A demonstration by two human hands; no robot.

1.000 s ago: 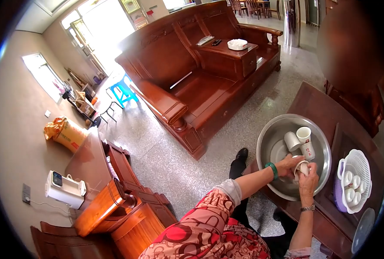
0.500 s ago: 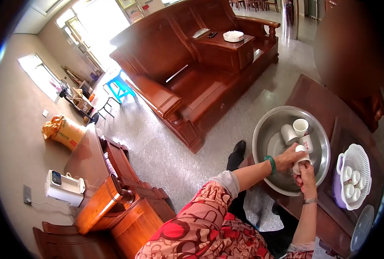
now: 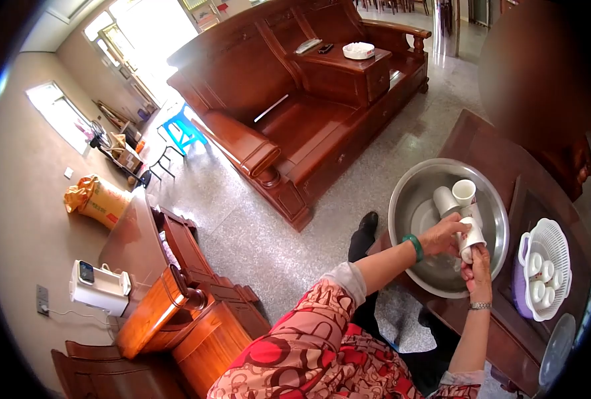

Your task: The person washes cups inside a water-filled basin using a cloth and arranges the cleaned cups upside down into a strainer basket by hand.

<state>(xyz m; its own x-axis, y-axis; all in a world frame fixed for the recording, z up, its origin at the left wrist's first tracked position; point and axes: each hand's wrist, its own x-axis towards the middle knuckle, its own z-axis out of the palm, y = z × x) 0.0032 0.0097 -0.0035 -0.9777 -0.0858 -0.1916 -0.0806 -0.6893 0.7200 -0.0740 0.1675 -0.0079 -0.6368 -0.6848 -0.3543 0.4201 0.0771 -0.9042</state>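
Over a wide steel basin (image 3: 405, 263), my left hand (image 3: 444, 236), with a green bangle at its wrist, is closed round a white cup (image 3: 472, 233). My right hand (image 3: 479, 271), a metal band on its wrist, is closed at the lower end of that same cup. A small whitish bit shows by its fingers, and I cannot make out what it is. Further into the basin are an upright white cup (image 3: 464, 191), a tipped cup (image 3: 445, 201) and another cup (image 3: 472, 212) partly behind the held one.
Right of the basin, a white slotted basket (image 3: 556, 241) with a purple one holds several white cups (image 3: 546, 270). A round lid-like disc (image 3: 558, 351) is at the dark wooden table's (image 3: 468, 143) near edge. Ahead stands a wooden sofa (image 3: 322, 133) with an ashtray (image 3: 358, 51).
The held cup has turned and tilted, so more of its side shows. My left fingers have shifted along it, and my right hand has moved slightly down and right.
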